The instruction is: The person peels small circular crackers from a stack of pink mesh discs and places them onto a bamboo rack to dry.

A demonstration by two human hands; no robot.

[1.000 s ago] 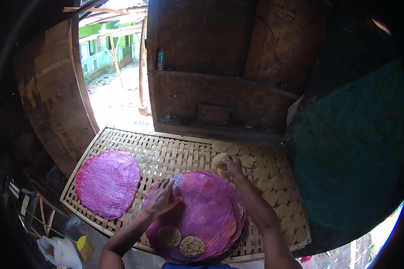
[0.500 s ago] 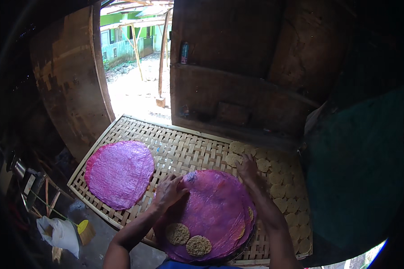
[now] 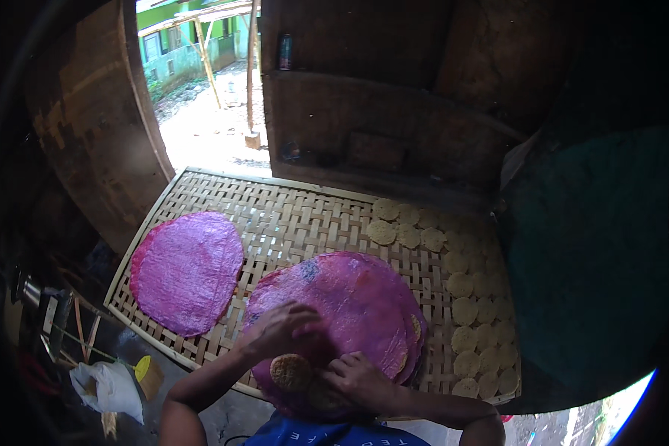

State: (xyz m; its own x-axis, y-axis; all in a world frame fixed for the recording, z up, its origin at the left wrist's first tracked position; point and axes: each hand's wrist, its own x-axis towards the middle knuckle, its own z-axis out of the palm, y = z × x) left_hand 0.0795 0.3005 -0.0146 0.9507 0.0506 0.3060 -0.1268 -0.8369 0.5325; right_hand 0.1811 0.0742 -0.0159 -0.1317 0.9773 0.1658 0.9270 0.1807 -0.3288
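Note:
A stack of round pink-purple sheets (image 3: 364, 297) lies at the near edge of a woven bamboo rack. On its near part rests a round tan cracker (image 3: 291, 372). My left hand (image 3: 284, 327) hovers over the stack just beyond that cracker, fingers stretched out, holding nothing. Low over the near edge, my right hand (image 3: 355, 377) has its fingers curled at a second round cracker (image 3: 325, 398), which is shaded and partly hidden beneath it. More crackers show between the sheets at the stack's right side.
The bamboo rack (image 3: 305, 208) carries a single pink sheet (image 3: 188, 273) on the left and rows of round crackers (image 3: 464, 312) on the right. A wooden wall (image 3: 379, 111) rises behind it. A white sack (image 3: 108, 390) stands on the floor at lower left.
My right hand has left the cracker rows at the far right and come back to the stack's near edge. My left hand has moved nearer, off the stack's far-left rim. The view has shifted slightly.

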